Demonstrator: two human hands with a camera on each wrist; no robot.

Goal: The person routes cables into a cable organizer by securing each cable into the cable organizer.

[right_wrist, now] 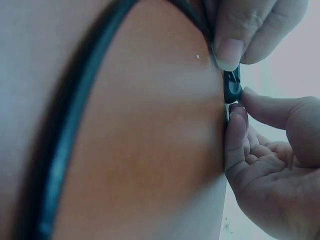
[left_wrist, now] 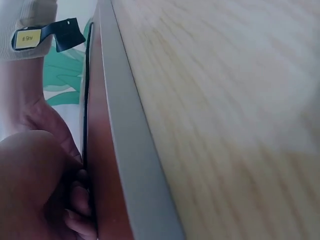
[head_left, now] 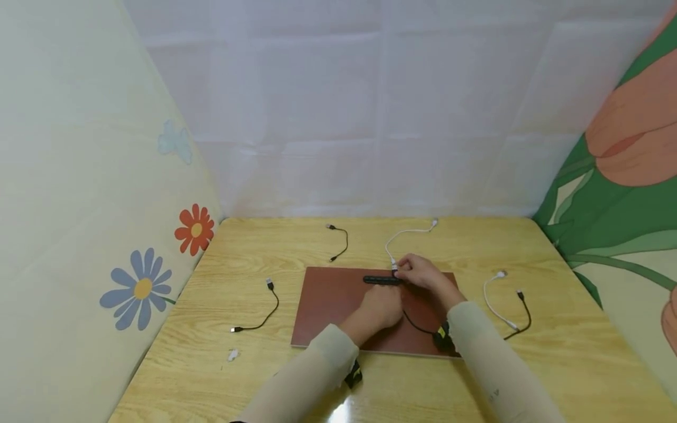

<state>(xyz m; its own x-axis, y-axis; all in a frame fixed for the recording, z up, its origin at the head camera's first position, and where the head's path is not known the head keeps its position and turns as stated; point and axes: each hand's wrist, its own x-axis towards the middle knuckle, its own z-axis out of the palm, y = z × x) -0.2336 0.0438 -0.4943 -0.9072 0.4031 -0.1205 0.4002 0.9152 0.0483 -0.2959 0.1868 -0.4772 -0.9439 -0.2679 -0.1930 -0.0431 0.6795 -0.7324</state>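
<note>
A slim black USB hub [head_left: 382, 280] with a black lead lies on a brown board [head_left: 328, 305]. My left hand [head_left: 382, 302] holds it from the near side; in the right wrist view this left hand [right_wrist: 245, 30] has its fingertips on the black body [right_wrist: 232, 87]. At the hub's right end, my right hand [head_left: 420, 273] pinches the plug of a white USB cable [head_left: 394, 238], whose other end trails to the back of the table. The left wrist view shows the left hand [left_wrist: 30, 185] curled low over the board, the right hand [left_wrist: 50, 122] beyond it.
Short black cables lie at the back [head_left: 346, 241] and left [head_left: 275, 305]. On the right are a white cable [head_left: 489, 299] and another black cable [head_left: 528, 314]. A small white scrap [head_left: 233, 355] sits front left on the wooden table [head_left: 201, 364]. Cloth-covered walls stand around it.
</note>
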